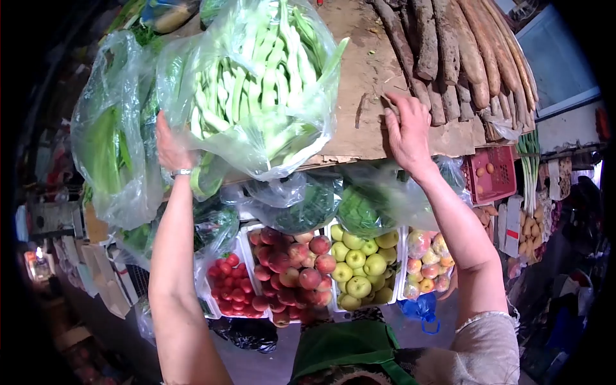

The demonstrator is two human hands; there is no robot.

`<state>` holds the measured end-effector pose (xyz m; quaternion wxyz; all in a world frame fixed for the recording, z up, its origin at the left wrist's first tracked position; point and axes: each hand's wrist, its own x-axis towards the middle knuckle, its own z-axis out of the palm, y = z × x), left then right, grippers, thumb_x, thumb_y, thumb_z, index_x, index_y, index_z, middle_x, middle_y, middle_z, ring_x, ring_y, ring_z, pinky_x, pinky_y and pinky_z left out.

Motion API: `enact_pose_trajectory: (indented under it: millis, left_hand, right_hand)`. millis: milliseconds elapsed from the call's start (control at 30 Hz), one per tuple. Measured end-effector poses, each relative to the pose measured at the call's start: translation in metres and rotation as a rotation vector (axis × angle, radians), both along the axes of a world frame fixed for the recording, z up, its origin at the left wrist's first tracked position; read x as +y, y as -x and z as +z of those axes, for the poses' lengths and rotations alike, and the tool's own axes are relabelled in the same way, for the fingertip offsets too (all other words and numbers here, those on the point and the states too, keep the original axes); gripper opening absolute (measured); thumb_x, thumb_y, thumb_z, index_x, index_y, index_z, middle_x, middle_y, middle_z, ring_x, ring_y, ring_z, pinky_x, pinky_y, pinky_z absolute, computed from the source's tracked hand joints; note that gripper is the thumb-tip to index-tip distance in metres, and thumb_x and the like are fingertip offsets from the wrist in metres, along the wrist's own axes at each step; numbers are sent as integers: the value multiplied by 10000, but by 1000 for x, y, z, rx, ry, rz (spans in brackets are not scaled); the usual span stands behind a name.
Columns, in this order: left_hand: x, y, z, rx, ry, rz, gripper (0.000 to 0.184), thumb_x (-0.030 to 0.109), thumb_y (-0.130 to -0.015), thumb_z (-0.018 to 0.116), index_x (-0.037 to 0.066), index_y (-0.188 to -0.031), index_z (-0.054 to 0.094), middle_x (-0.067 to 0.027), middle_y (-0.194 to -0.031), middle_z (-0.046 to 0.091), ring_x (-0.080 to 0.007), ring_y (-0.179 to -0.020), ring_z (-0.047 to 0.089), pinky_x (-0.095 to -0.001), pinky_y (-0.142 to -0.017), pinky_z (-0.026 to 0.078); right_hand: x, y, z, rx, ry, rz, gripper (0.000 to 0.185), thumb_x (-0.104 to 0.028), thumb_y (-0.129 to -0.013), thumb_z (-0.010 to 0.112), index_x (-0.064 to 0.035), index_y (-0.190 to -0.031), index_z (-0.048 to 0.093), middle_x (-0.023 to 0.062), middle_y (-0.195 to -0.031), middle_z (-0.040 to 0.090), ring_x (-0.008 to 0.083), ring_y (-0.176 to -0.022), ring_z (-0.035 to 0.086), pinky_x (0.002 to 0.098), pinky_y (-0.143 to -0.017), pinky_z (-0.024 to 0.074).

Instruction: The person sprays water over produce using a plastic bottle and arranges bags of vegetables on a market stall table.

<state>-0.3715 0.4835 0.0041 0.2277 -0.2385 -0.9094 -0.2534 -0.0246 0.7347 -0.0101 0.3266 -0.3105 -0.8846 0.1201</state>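
A clear plastic bag of long green beans (266, 86) lies on a cardboard-covered counter (356, 122), its mouth spread wide with many beans showing. My left hand (172, 146) is at the bag's left side, fingers stretched upward against the plastic, the thumb blurred behind film. To the right, my right hand (409, 128) rests over the cardboard with its fingers apart and holds nothing. Just beyond it lie several long brown yams (443, 48). Left of my left hand stands another plastic bag (115, 141) with leafy greens.
Below the counter sit bagged greens (362, 208) and trays of small red fruit (231, 289), peaches (295, 260), green apples (362, 263) and wrapped fruit (427, 266). A red basket (493, 173) and green onions (529, 167) are at the right.
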Motion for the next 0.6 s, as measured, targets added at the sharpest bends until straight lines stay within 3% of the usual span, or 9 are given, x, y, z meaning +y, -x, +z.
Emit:
enact_pose_trajectory:
  millis: [167, 267, 467, 600]
  left_hand:
    - [-2, 2, -4, 14, 24, -12, 637, 293, -777, 661, 155, -1348, 414, -131, -1265, 540, -337, -1118, 531, -438, -875, 444]
    - [-3, 8, -7, -36, 76, 24, 659, 376, -784, 630, 175, -1367, 396, -124, -1253, 546, -328, -1127, 524, -457, -886, 437]
    - [0, 8, -9, -47, 59, -5, 735, 338, -761, 646, 155, -1397, 324, -184, -1210, 530, -369, -1090, 528, -468, -888, 444]
    - [-13, -5, 36, -343, 103, -133, 797, 315, -756, 628, 129, -1430, 244, -258, -1220, 482, -420, -1106, 509, -470, -933, 428]
  right_hand:
    - [-5, 8, -5, 17, -27, -94, 168, -152, -861, 540, -104, -1015, 585, 115, -981, 518, 313, -969, 471, 407, -851, 365]
    - [-5, 10, -5, -34, -75, -123, 173, -146, -861, 538, -101, -1022, 582, 118, -958, 517, 310, -950, 485, 409, -825, 375]
    - [8, 9, -18, -116, -98, -117, 216, -178, -851, 549, -104, -1053, 571, 144, -1024, 519, 336, -985, 490, 453, -813, 380]
    - [1, 12, -12, -131, -87, -100, 219, -209, -892, 525, -104, -1082, 557, 140, -1043, 518, 326, -1002, 489, 437, -840, 374]
